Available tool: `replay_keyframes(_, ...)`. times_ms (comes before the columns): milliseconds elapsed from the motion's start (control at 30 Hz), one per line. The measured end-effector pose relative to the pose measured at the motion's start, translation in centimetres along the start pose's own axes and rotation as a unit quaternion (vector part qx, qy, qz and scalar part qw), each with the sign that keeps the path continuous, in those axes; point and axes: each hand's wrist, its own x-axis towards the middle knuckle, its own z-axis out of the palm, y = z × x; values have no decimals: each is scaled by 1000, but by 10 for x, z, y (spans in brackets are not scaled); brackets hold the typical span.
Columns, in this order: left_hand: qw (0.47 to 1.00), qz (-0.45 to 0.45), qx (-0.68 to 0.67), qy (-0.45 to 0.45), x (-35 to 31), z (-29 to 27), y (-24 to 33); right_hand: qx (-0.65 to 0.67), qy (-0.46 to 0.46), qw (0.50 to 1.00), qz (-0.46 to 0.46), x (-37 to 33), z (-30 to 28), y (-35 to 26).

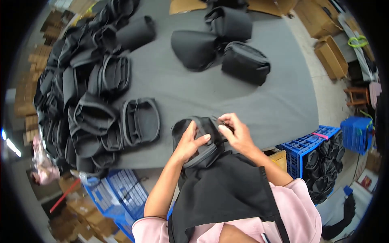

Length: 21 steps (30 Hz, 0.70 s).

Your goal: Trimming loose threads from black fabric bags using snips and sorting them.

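At the near edge of the table, in front of my apron, a black fabric pouch (pixel 208 156) lies tilted with its zippered opening spread. My left hand (pixel 187 142) grips its wall, the fingers reaching into the opening and the thumb pressing on the near side. Beside the pouch's right end, my right hand (pixel 240 137) pinches a small dark piece (pixel 227 126) between thumb and fingers. It looks like a strap end or buckle, but its exact kind and whether it joins the pouch cannot be made out.
Many similar black pouches (pixel 115 75) are heaped along the table's left side; one open pouch (pixel 141 121) stands nearest. Several more, including a closed pouch (pixel 246 62), sit at the far side. Blue crates (pixel 293 156) flank the near edge; cartons (pixel 330 56) stand on the floor.
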Motion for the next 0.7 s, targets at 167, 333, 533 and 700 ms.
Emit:
replay_keyframes(167,1000,-20,-18,4,-12,-12,-8,-66,-47,994,-71,5,-3,-18)
replay_keyframes(333,999,19,-28,0,-17,-10,-11,-102,-77,980,-156,7,-9,-17)
replay_keyframes(533,998,30,-26,-38,-16,-8,-12,-126,-73,965,-220,10,-7,-19)
replay_keyframes(700,997,32,-49,-41,-18,-6,-10,-150,-72,962,-217,13,-6,-21)
